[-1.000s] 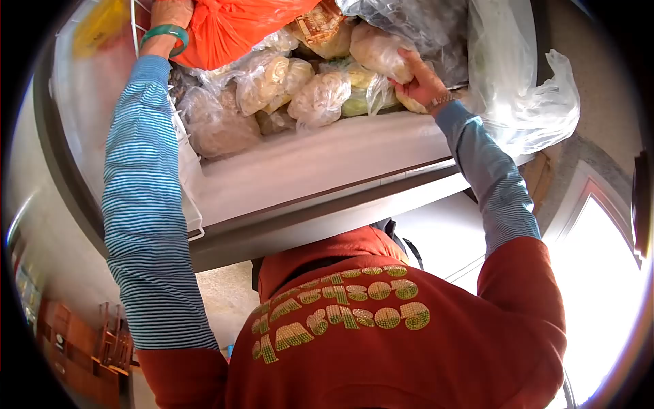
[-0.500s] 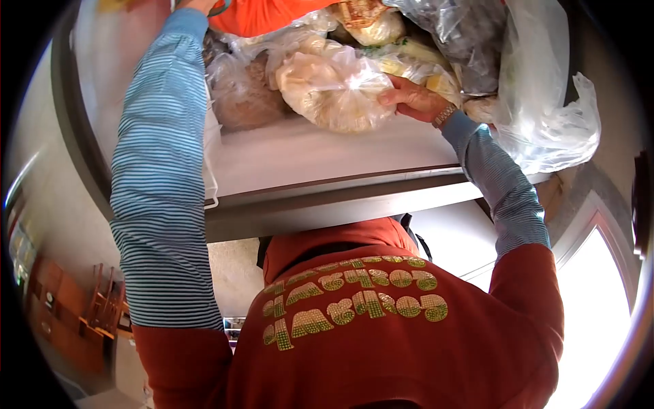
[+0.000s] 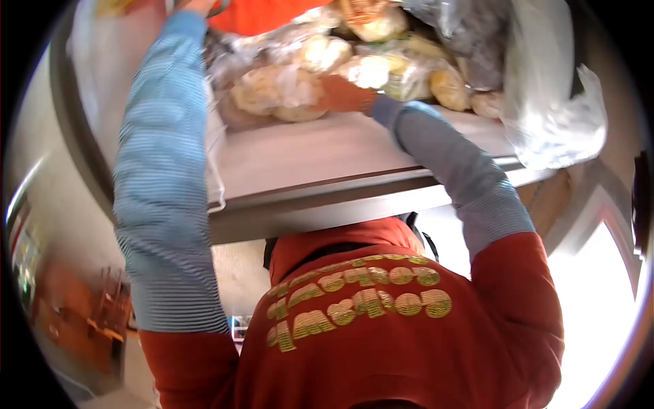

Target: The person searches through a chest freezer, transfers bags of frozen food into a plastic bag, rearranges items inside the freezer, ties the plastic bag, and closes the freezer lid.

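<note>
A clear plastic bag of pale, lumpy food (image 3: 279, 92) lies toward the left of a white-floored drawer or freezer compartment. My right hand (image 3: 344, 94), blurred by motion, grips the bag's right side, its fingertips partly hidden by the plastic. At the top left edge of the view my left hand (image 3: 196, 7) is mostly cut off, near a dark curved band and an orange bag (image 3: 262, 15). What its fingers do is out of sight.
Other bagged food (image 3: 381, 71) is heaped behind, with a round yellowish item (image 3: 449, 88) to the right. A white plastic bag (image 3: 552, 116) hangs over the right side. The compartment's grey front edge (image 3: 327, 204) runs close to my body.
My right hand has moved left, and the bag of pale food has shifted left with it, uncovering food bags behind. The left hand has stayed about where it was.
</note>
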Demonstrator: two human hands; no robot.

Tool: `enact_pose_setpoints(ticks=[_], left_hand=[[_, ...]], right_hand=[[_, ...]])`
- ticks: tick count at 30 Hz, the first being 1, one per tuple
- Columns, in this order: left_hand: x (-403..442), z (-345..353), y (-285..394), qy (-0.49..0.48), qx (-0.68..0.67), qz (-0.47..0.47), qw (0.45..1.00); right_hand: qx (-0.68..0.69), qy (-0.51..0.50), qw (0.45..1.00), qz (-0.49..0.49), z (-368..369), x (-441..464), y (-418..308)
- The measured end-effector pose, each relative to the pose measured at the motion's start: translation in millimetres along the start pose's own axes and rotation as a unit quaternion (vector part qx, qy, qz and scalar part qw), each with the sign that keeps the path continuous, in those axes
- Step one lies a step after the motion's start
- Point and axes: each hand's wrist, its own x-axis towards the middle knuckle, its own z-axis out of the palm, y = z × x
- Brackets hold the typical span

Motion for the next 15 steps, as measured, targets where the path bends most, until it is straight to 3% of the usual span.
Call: enact_pose_setpoints(ticks=[2,4,5,6,7,8,9,10,11,12,13,15], left_hand=[[14.9,3.0,2.5,0.108,-0.118,-0.003,0.987],[5.5,-16.8,15.9,0.230,-0.145,0.074,0.960],[-0.2,-27.1,21.1,0.279,-0.148,0.107,0.943],[-3.7,-35.6,26.9,0.307,-0.149,0.129,0.931],[-7.4,-41.6,31.0,0.320,-0.152,0.137,0.925],[-8.8,-42.3,32.2,0.325,-0.158,0.140,0.922],[-8.6,-41.4,32.9,0.331,-0.164,0.143,0.918],[-8.5,-40.4,33.5,0.337,-0.171,0.146,0.914],[-10.5,-42.6,35.2,0.331,-0.183,0.136,0.916],[-12.2,-44.3,35.9,0.325,-0.193,0.126,0.917],[-9.7,-41.3,33.8,0.323,-0.193,0.126,0.918],[-3.9,-33.2,29.2,0.325,-0.172,0.147,0.918]], right_hand=[[-0.013,0.009,1.000,0.027,-5.4,-11.2,-13.7],[-0.018,0.028,0.997,0.075,-13.6,-27.5,-10.0],[-0.018,0.072,0.996,0.054,-21.0,-34.2,-7.5],[-0.018,0.114,0.993,0.027,-25.7,-40.2,-6.0],[0.012,0.090,0.993,0.077,-31.0,-45.4,24.7],[-0.204,0.091,0.974,0.043,-39.8,-55.6,54.2],[-0.411,0.085,0.908,0.006,-48.6,-73.6,75.5],[-0.330,0.087,0.917,0.206,-71.5,-101.0,73.6],[-0.364,0.141,0.900,0.195,-79.7,-126.4,110.0],[-0.322,0.144,0.892,0.284,-87.4,-147.6,143.9],[-0.234,0.187,0.902,0.311,-107.6,-173.4,127.6],[-0.211,0.227,0.896,0.318,-98.7,-189.6,155.5]])
